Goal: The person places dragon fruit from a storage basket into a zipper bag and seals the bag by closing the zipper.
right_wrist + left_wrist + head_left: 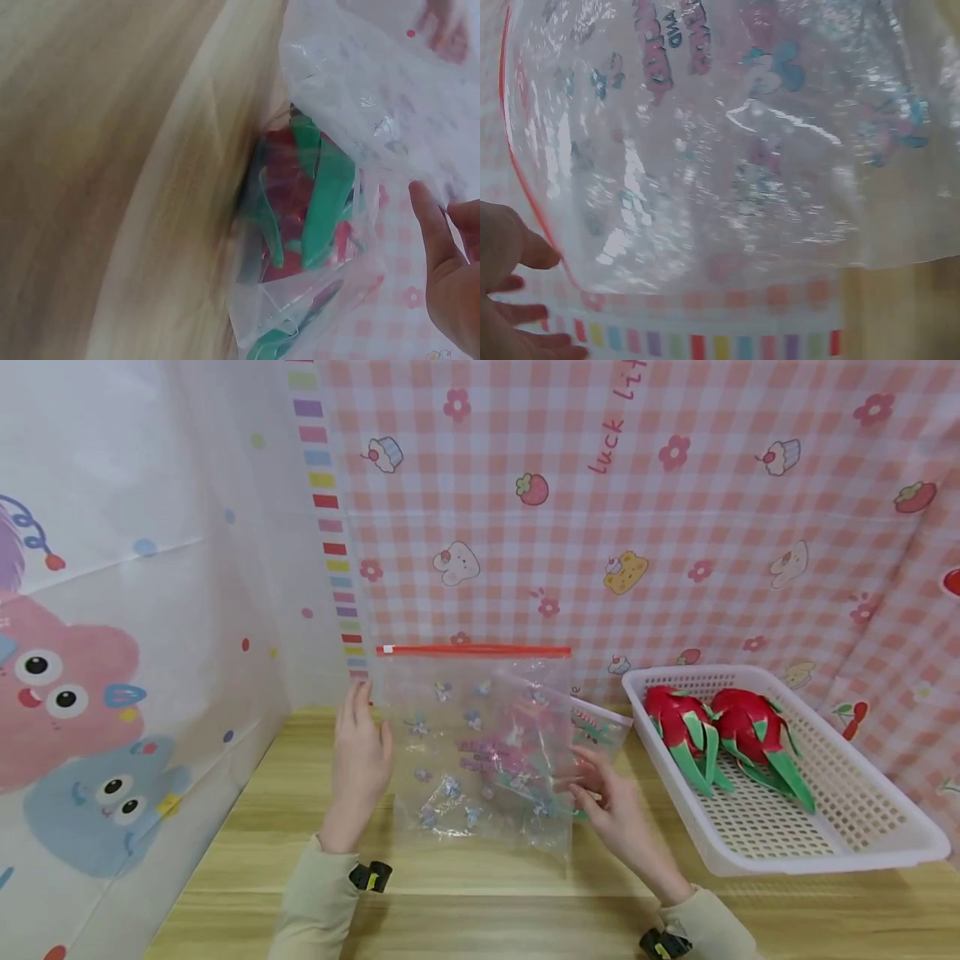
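Head view: printed zip bag [480,752] with red seal strip held upright over table middle, looks empty so far. Left hand [362,760] flat against bag's left edge, fingers straight; right hand [611,806] at lower right corner, can't tell if pinching. Second bag [315,225] behind, already has dragon fruit inside, so one packed. Two dragon fruits [716,735] left in white basket [862,843] at right. Wood table [480,910], pink checked cloth [675,527] on far wall, cartoon sheet [112,693] at left.

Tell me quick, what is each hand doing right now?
Left hand: open, straight fingers against the edge of the clear printed plastic zip bag.
Right hand: fingers at the same bag, grip cannot be told.
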`<state>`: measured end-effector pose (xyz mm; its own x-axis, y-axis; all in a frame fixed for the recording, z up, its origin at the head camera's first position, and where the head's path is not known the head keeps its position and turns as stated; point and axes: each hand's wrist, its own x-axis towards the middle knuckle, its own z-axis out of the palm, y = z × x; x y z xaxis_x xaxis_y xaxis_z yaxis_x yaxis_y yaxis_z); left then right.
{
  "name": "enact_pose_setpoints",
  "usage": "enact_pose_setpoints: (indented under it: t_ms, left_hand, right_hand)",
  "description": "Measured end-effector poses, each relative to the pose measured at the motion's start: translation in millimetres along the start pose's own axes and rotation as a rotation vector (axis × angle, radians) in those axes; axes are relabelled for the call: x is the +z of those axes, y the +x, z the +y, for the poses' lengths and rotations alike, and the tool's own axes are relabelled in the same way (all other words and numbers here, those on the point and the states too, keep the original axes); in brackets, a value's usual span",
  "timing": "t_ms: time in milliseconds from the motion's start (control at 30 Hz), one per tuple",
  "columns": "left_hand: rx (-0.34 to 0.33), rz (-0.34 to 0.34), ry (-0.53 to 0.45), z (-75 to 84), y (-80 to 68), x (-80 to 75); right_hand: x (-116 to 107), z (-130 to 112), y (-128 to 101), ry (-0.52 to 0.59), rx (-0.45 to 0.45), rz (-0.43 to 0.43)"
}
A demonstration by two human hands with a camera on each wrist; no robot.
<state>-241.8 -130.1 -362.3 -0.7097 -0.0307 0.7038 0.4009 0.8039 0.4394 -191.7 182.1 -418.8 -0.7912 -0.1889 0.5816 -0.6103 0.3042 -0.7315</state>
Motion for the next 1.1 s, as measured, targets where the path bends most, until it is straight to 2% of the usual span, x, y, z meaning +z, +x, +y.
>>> enact_pose_setpoints:
  t_ms: [67, 167, 267, 500, 800, 967, 1100]
  left_hand:
    - [0.15, 0.069, 0.054, 9.5, 8.6, 2.0]
    - [0.348, 0.096, 0.082, 21.8, 23.0, 6.6]
    - [0.441, 0.072, 0.081, 29.3, 34.9, 12.7]
    - [0.448, 0.056, 0.09, 36.0, 45.2, 22.3]
    - [0.412, 0.103, 0.018, 35.6, 45.2, 30.1]
    - [0.45, 0.149, -0.028, 33.6, 43.5, 33.8]
    - [0.5, 0.166, -0.061, 33.6, 41.5, 35.1]
  right_hand:
    - [3, 0, -1, 0.011, -0.029, 0.003]
    - [5, -1, -2, 0.009, -0.064, 0.015]
    - [7, -3, -2, -0.014, -0.099, 0.025]
    - [11, -3, -3, -0.059, -0.152, 0.039]
    - [10, -3, -6, -0.017, -0.161, 0.017]
    - [3, -2, -3, 0.106, -0.075, -0.028]
    - [-12, -6, 20, 0.247, 0.048, -0.043]
